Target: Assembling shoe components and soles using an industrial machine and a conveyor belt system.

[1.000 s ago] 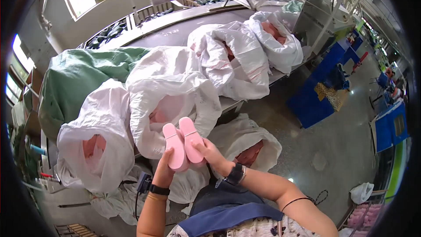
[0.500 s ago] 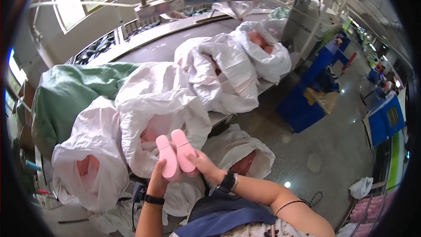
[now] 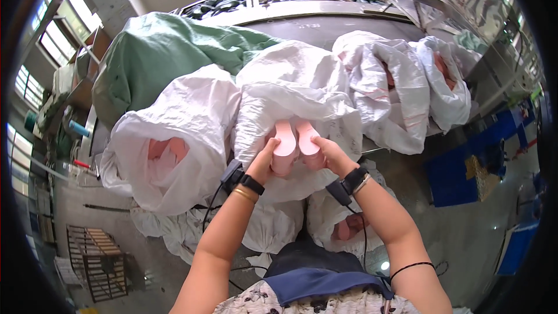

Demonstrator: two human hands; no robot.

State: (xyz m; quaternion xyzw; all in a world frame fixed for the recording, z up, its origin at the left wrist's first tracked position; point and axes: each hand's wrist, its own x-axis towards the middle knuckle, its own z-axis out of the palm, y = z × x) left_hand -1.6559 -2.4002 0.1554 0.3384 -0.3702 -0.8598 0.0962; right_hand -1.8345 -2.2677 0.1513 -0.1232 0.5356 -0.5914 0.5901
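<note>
A pair of pink slippers, soles showing, is held side by side at the mouth of the middle white sack (image 3: 256, 119). My left hand (image 3: 264, 161) is closed round the left slipper (image 3: 285, 142), thumb along its edge. In the same way my right hand (image 3: 334, 156) grips the right slipper (image 3: 307, 137). A narrow gap parts the two slippers at their upper ends. Most of my fingers are hidden behind them. To the left lies another open white sack (image 3: 197, 110) with pink pieces (image 3: 168, 151) inside.
A green cloth cover (image 3: 168, 49) lies behind the sacks. Further white sacks (image 3: 401, 122) stand to the right on the bench, and another open sack (image 3: 325, 212) sits below. A blue bin (image 3: 456, 180) is at the right, a metal rack (image 3: 96, 261) at the lower left.
My view has swung to the left. Both hands have brought the slippers over the middle sack's mouth, and the slippers have spread slightly apart at their upper ends.
</note>
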